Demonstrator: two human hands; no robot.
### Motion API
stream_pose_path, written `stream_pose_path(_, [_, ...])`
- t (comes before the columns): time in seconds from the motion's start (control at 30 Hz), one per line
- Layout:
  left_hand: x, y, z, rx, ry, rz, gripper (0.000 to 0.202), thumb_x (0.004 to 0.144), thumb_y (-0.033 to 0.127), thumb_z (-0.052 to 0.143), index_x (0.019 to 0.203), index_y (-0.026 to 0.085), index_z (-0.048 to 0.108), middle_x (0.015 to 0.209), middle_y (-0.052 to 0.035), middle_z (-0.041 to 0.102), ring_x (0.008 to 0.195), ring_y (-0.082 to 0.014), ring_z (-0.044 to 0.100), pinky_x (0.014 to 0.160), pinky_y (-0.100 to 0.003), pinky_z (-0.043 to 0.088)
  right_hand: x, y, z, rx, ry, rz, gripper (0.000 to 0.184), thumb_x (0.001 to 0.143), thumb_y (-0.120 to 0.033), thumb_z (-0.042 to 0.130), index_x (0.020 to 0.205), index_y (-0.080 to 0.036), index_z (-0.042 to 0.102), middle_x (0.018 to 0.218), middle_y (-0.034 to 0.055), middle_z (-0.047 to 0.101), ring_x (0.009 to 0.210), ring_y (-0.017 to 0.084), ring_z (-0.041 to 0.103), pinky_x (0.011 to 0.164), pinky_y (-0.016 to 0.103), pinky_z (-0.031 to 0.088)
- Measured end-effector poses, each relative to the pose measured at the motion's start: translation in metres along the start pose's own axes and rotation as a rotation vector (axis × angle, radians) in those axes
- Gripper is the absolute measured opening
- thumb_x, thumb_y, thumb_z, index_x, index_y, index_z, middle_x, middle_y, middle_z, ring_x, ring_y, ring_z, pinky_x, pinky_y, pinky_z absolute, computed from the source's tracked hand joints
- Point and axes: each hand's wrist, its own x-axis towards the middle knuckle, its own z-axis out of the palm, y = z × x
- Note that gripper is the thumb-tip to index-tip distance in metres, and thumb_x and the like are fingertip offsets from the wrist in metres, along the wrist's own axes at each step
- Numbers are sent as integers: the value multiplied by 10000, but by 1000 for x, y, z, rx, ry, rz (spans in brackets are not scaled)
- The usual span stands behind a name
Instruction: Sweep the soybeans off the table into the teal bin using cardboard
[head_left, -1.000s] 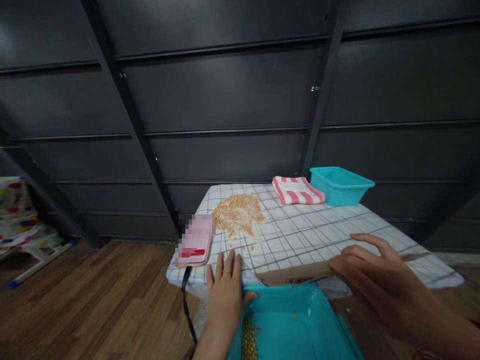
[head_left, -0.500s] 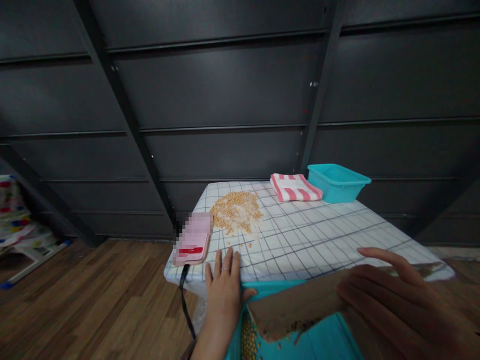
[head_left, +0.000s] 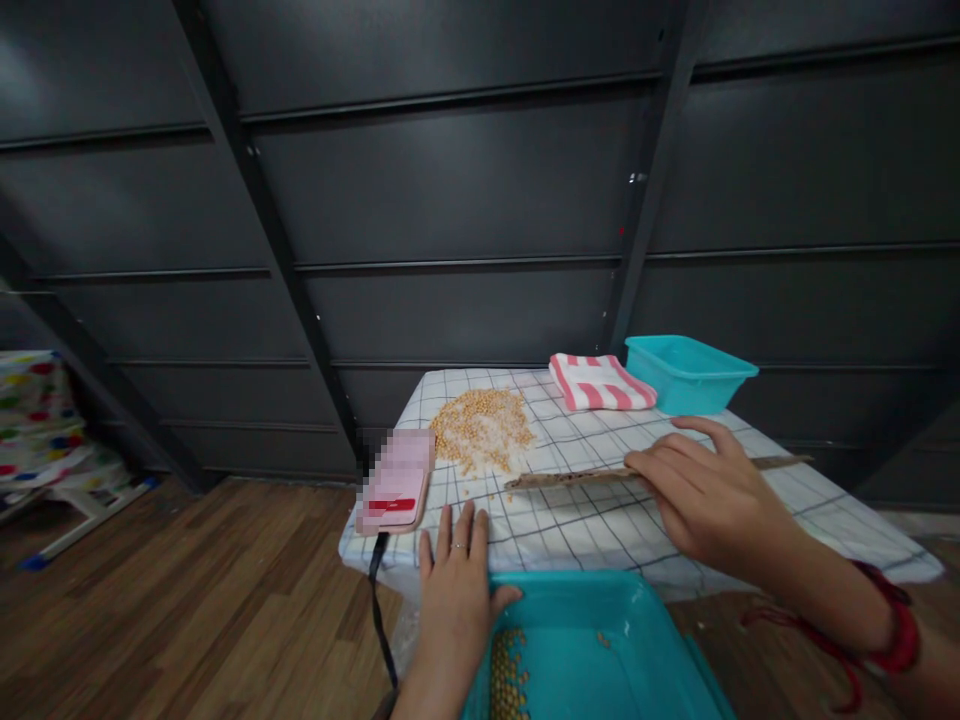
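Since half a second ago, we see that the cardboard strip has moved up from the mouth of the front bin to the near side of the bean pile, and the right hand went together with it. The left hand has stayed at its place.

The right hand's grip is narrow, holding the strip by its upper edge, near the middle. The left hand's grip is wide: its fingers lie flat on the tabletop, while the thumb lies over the bin's rim. Whether the strip touches the cloth, we cannot tell.

In our judgement, a strip that is tilted or pulled too quickly could let beans roll past its free end. If the thumb loses the rim, the bin could slip away from the edge, and beans could fall on the floor. A loose cloth could also wrinkle under the strip.

In the front bin, beans gather along the left wall, and a few lie farther right. The second bin stands beside the striped towel; its bottom we cannot see well.
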Motion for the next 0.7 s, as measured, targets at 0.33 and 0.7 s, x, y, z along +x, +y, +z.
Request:
stream_pose_path(0.33, [0,-6,13,-47,71,19,737,692,410,634,1319,171,331,1416,-92,308,1309,-334,217,1031,-577,238,-40,1,-19,203,-100,26,281,743,1,331,873,-198,481,660,-14,572,603,130,532,862,393,333])
stream_pose_path(0.7, [3,-7,15,-40,71,16,729,687,417,636,1312,178,347,1413,-89,316,1308,-330,222,1036,-576,233,-22,16,18,15,43,-54,271,704,17,365,856,-149,516,634,33,585,635,174,530,789,409,396])
